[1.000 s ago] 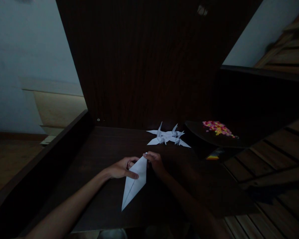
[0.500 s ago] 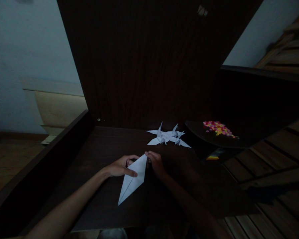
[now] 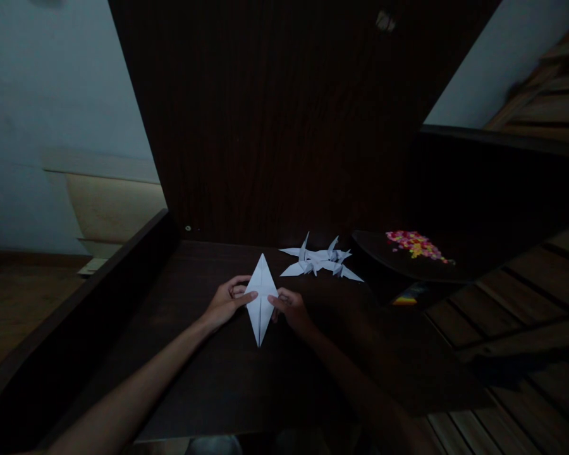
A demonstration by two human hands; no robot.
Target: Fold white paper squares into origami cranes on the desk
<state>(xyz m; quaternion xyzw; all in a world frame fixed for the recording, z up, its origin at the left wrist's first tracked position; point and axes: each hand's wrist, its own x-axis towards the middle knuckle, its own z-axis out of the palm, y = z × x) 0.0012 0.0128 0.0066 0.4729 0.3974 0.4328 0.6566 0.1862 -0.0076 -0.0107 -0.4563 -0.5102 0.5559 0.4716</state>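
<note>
A white sheet of paper folded into a long diamond (image 3: 261, 284) is held between both hands over the dark desk (image 3: 194, 379). One point faces away from me, and a split runs down the middle of its lower half. My left hand (image 3: 225, 302) pinches the left corner, thumb on top and fingers behind. At the right corner my right hand (image 3: 291, 309) grips in the same way, its thumb pressed on the paper. Beyond the right hand lies a cluster of white origami cranes (image 3: 317, 256), touching one another against the back panel.
A dark curved shelf (image 3: 374, 253) at the right carries a pile of small pink, red and yellow pieces (image 3: 417, 245). The desk has a raised side board (image 3: 99, 284) on the left and a tall back panel (image 3: 284, 126). Wooden slats (image 3: 526, 303) lie at far right.
The folded paper has turned from a slant to nearly upright and moved away from me. My right hand has shifted from its top tip to the right corner; my left hand now holds the left corner.
</note>
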